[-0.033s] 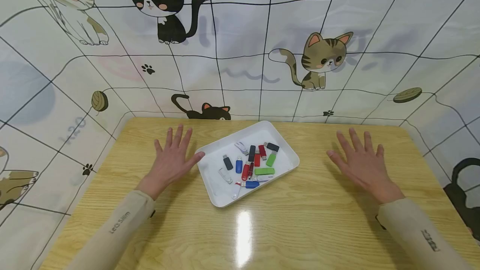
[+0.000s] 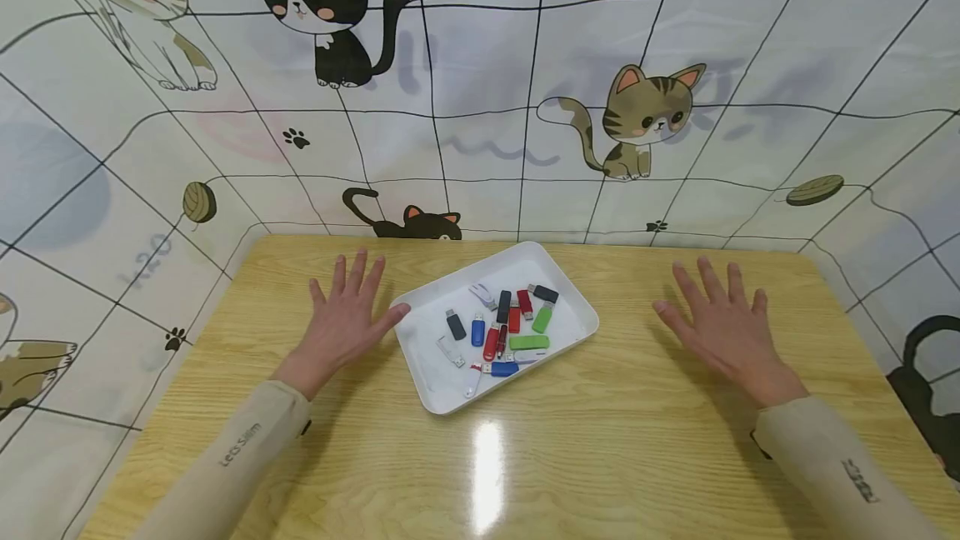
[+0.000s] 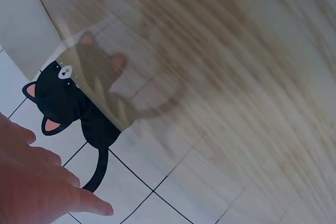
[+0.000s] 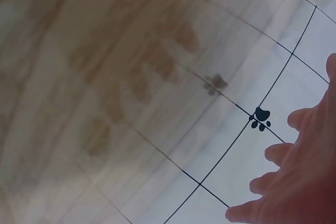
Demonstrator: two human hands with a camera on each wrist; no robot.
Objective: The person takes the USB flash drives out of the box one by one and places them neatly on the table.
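A white tray (image 2: 420, 390) lies at an angle near the middle of the wooden table, with several USB flash drives in it. Among them are a blue drive (image 2: 477, 332), a red drive (image 2: 491, 342), a green drive (image 2: 528, 342) and a black drive (image 2: 455, 324); others are white. My left hand (image 2: 337, 327), fingers spread, is left of the tray, its thumb tip at the tray's left rim; whether they touch I cannot tell. Well to the right of the tray, my right hand (image 2: 727, 332) has its fingers spread and holds nothing. Both wrist views show fingers above the glossy tabletop.
The wooden table (image 2: 600, 457) reflects a bright light near its front. Behind it and at both sides hangs a white sheet (image 2: 487, 140) with printed cats and black grid lines, meeting the table's back edge.
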